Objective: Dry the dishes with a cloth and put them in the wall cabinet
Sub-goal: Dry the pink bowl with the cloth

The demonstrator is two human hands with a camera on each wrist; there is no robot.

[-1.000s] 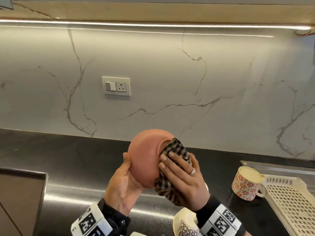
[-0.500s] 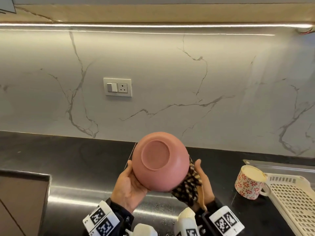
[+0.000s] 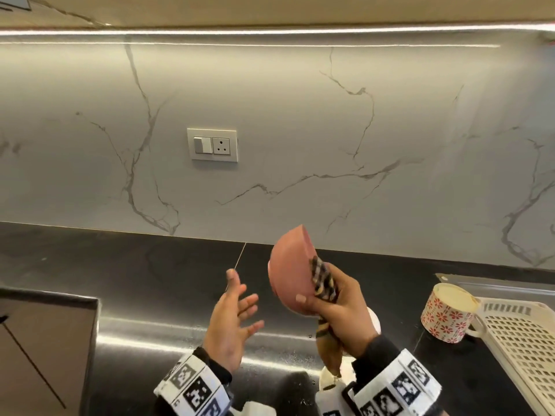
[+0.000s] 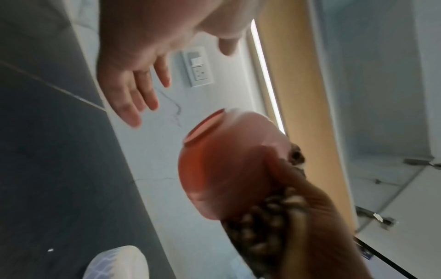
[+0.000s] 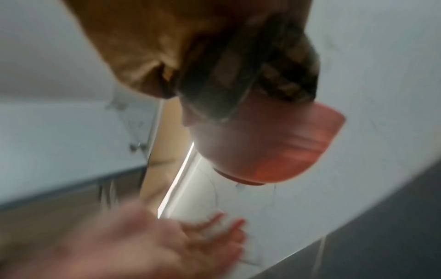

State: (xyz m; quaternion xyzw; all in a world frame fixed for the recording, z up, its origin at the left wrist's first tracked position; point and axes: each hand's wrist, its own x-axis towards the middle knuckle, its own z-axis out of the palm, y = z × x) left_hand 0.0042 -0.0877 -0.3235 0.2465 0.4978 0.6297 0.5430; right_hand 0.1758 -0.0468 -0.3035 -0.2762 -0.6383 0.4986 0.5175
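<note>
Bowl [image 3: 289,274] and cloth [image 3: 322,280] are both in my right hand [image 3: 339,310], held up above the counter [image 3: 150,280]: my fingers curl round the pink bowl's lower edge, with the checked cloth bunched between my palm and the bowl's inside. The bowl is tipped on its side, mouth facing right. My left hand [image 3: 234,319] hangs just beside it with fingers spread, touching nothing. Further right on the counter stands a flowered mug [image 3: 444,316], touching a cream plastic rack [image 3: 522,349]. Behind is the marble wall with a socket [image 3: 212,144].
</note>
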